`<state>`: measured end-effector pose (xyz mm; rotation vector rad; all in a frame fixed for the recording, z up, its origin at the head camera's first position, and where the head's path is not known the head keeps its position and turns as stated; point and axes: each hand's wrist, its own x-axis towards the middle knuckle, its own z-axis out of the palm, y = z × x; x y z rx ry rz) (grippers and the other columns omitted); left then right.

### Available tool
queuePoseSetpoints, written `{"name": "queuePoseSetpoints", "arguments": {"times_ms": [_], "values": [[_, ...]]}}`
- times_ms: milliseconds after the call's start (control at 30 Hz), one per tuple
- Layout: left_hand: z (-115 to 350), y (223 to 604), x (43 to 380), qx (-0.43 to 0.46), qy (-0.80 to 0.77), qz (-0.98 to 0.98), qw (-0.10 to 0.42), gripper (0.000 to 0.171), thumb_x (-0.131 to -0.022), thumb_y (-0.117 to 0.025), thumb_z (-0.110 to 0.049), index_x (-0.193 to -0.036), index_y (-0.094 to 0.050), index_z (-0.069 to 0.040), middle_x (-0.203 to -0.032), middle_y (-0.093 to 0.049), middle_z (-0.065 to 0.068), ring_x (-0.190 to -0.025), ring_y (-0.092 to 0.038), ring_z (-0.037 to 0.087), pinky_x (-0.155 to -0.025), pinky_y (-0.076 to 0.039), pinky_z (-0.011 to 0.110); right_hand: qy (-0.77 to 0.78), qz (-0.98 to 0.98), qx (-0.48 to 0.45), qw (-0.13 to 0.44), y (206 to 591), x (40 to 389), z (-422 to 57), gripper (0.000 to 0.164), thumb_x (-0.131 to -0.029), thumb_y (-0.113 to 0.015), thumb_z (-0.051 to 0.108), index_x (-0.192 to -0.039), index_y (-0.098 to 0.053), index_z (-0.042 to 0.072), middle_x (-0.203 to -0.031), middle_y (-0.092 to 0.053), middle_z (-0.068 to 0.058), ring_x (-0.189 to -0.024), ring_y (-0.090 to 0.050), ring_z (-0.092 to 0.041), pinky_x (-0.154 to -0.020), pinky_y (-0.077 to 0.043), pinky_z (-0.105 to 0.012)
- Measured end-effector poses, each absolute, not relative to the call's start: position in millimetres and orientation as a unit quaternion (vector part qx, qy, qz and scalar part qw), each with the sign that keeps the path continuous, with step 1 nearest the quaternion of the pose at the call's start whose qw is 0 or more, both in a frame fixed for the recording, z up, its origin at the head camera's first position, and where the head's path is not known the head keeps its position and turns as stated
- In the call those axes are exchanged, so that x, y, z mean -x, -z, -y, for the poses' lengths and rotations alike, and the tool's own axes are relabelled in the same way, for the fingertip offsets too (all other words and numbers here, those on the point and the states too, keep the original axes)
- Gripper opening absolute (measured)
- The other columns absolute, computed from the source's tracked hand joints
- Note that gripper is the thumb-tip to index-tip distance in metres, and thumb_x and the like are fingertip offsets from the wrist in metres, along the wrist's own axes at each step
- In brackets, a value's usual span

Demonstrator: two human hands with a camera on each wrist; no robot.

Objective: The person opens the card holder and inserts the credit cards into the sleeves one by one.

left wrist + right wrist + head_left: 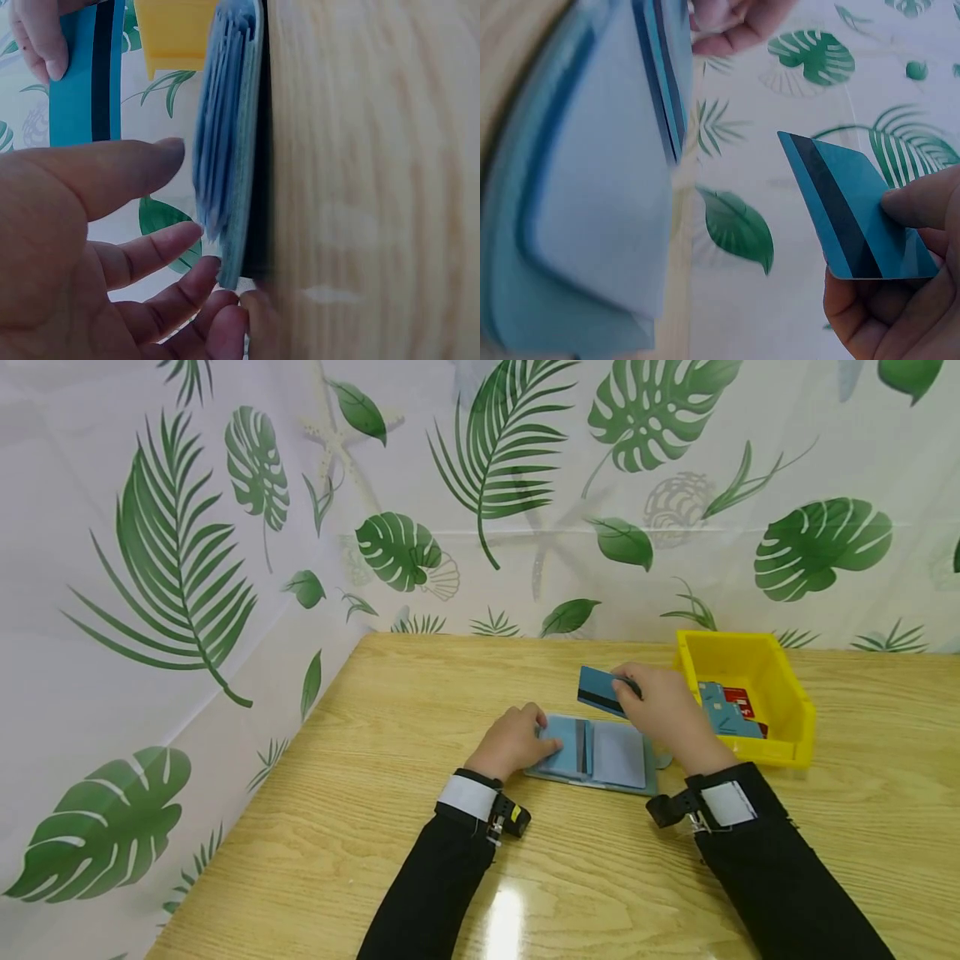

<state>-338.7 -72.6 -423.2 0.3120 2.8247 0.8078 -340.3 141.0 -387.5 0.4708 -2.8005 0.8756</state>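
Note:
A pale blue card holder [619, 758] lies spread on the table with clear sleeves, a striped card showing in its left half. My left hand [513, 742] grips its left side, thumb over the sleeves and fingertips at the edge. In the left wrist view the holder [241, 180] appears edge-on, a stack of sleeves inside its cover. My right hand [666, 710] pinches a blue card [595, 687] above the holder's right half. The right wrist view shows the card [853, 196] tilted, a black stripe along it and the thumb on its face.
A yellow bin [801, 727] stands at the back right, with several blue cards [726, 710] and a red card [739, 700] inside. Behind the wooden table [420, 693] hangs a white leaf-print cloth [517, 560], also along the left side.

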Motion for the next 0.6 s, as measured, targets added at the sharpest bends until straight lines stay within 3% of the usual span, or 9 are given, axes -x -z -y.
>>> {"name": "queuePoseSetpoints", "arguments": {"times_ms": [100, 333, 467, 600], "values": [[72, 423, 340, -0.108, -0.275, -0.952, 0.086, 0.035, -0.098, -0.07, -0.032, -0.122, -0.064, -0.007, -0.116, -0.062, 0.011, -0.09, -0.056, 0.02, -0.076, -0.047, 0.031, -0.297, 0.935, -0.174, 0.08, 389, 338, -131, 0.031, -0.104, -0.055, 0.012, -0.125, -0.064, -0.008, -0.105, -0.07, -0.027, -0.055, -0.045, -0.02, -0.054, -0.038, -0.031], [70, 423, 339, -0.125, -0.279, -0.949, 0.082, 0.036, -0.099, -0.068, -0.032, -0.124, -0.066, -0.006, -0.118, -0.064, 0.012, -0.095, -0.06, 0.022, -0.08, -0.049, 0.034, -0.309, 0.928, -0.195, 0.071, 395, 336, -120, 0.027, -0.103, -0.057, 0.011, -0.121, -0.066, -0.007, -0.104, -0.072, -0.024, -0.055, -0.046, -0.017, -0.054, -0.039, -0.03], [70, 422, 340, -0.129, -0.271, -0.951, 0.078, 0.034, -0.1, -0.067, -0.033, -0.119, -0.065, -0.005, -0.111, -0.063, 0.01, -0.091, -0.057, 0.02, -0.074, -0.047, 0.031, -0.326, 0.922, -0.201, 0.059, 398, 336, -118, 0.025, -0.103, -0.056, 0.01, -0.119, -0.067, -0.005, -0.106, -0.071, -0.023, -0.06, -0.048, -0.018, -0.058, -0.04, -0.032], [69, 421, 340, -0.135, -0.263, -0.953, 0.073, 0.031, -0.1, -0.067, -0.033, -0.11, -0.064, -0.004, -0.092, -0.055, 0.006, -0.079, -0.049, 0.018, -0.065, -0.039, 0.028, -0.328, 0.922, -0.203, 0.044, 401, 338, -116, 0.023, -0.103, -0.056, 0.01, -0.118, -0.067, -0.004, -0.089, -0.069, -0.015, -0.06, -0.046, -0.018, -0.057, -0.039, -0.032]]}}
